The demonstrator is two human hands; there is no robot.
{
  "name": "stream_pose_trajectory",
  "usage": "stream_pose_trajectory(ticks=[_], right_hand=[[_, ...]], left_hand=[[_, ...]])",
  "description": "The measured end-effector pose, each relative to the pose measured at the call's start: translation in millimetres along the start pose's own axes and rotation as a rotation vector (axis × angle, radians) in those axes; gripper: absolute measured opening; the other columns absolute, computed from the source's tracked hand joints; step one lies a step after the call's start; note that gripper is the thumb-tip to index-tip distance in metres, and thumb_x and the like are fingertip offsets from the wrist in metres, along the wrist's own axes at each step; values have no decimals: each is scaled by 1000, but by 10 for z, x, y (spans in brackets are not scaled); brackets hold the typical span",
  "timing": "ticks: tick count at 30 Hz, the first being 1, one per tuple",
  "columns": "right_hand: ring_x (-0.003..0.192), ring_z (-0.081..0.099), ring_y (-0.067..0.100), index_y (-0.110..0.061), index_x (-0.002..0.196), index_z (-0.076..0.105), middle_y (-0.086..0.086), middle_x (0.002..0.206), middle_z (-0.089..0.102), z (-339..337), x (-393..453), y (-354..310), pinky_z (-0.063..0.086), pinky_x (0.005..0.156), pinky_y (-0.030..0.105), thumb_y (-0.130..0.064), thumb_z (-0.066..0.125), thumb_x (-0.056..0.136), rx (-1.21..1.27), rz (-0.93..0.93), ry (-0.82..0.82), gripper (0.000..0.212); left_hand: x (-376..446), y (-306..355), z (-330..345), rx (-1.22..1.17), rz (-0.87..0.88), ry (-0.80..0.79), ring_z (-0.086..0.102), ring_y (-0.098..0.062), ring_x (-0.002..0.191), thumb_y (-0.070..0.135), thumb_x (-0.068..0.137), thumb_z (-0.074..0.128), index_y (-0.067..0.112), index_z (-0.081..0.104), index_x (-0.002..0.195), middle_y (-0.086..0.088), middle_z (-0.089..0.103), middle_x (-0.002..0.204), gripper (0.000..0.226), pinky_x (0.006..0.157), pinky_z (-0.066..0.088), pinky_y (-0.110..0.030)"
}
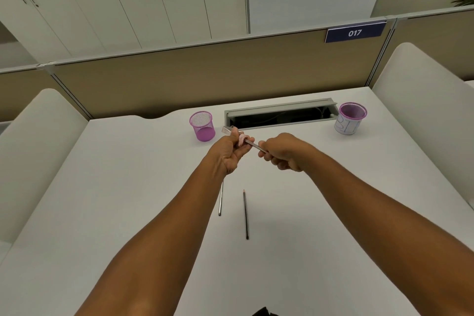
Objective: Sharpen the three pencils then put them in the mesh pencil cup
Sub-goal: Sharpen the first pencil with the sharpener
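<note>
One pencil is gripped by the right hand and fed into a sharpener clutched in the left hand — sharpening appears underway; two pencils are left on the desk, and nothing is seen inside the mesh cup — all three likely remain

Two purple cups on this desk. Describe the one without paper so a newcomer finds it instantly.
Start at the grey cable hatch set into the back of the white desk. The bare mesh cup stands just off its left end, beyond the left hand. Unlike the purple cup at the hatch's right end, it has no white paper wrap with blue lettering.
</note>
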State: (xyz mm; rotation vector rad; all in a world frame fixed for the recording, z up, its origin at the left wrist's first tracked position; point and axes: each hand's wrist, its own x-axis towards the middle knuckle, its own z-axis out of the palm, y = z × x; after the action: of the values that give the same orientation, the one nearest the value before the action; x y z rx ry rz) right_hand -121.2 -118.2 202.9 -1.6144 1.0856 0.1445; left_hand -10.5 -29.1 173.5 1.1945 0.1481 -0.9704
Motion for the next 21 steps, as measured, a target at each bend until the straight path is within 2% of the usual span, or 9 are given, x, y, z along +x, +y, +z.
stream_pose_trajectory(ticks=[3,5,7,9,11,13,17,19,21], right_hand=[[68,49,18,-8,95,61,4,79,55,106,-8,100,37,58,28,-42,48,97,-415,-300,247,37],[69,50,19,-13,94,57,2,80,56,181,1,217,33,56,26,-40,45,98,-662,-481,461,29],[63,47,18,-10,94,61,5,81,61,258,3,327,24,50,23,-32,43,100,-755,-626,640,28],[61,46,17,-8,94,64,7,83,65,306,-10,366,17,48,21,-27,42,100,-803,-658,711,30],[61,47,18,-9,92,63,6,81,63,295,-48,313,19,48,21,-29,40,100,-805,-600,688,32],[65,49,21,-12,86,62,4,77,56,241,-68,171,30,52,23,-34,43,98,-672,-417,577,31],[47,34,10,-7,78,61,1,62,47,7,-10,-47,27,40,21,-30,46,99,88,98,11,35],[44,28,8,-6,82,62,0,58,44,-58,7,-28,24,36,18,-32,45,101,195,152,-80,36],[49,32,10,-4,88,64,3,65,49,-39,19,16,27,40,19,-32,47,100,118,72,-50,35]], left_hand=[[8,10,-17,-27,13,24,68,-29,78,20,98,53,-3,55,121,-19,64,93,33,83,54,-42],[5,15,-27,-55,21,36,67,-29,82,19,98,52,-2,53,128,-19,63,95,36,81,55,-42],[-1,11,-23,-71,21,33,67,-30,86,19,98,52,-1,53,128,-19,63,98,36,80,56,-42],[-14,5,-8,-67,7,25,68,-32,90,20,97,54,-2,54,121,-20,63,99,33,80,55,-42],[-13,3,-2,-71,-10,9,68,-32,90,21,97,54,-3,55,111,-20,64,97,27,78,55,-42],[-6,4,-12,-70,-20,-7,68,-31,82,21,98,53,-3,56,103,-20,63,94,25,76,56,-40],[4,1,-35,-64,-15,-40,68,-31,81,21,98,53,-2,57,99,-21,64,94,24,74,57,-38],[10,4,-30,-63,-11,-41,68,-30,80,21,98,53,-1,58,98,-20,64,93,24,76,57,-38],[11,-1,-23,-56,-10,-24,68,-28,78,22,98,53,-1,58,96,-19,64,91,23,80,56,-39]])
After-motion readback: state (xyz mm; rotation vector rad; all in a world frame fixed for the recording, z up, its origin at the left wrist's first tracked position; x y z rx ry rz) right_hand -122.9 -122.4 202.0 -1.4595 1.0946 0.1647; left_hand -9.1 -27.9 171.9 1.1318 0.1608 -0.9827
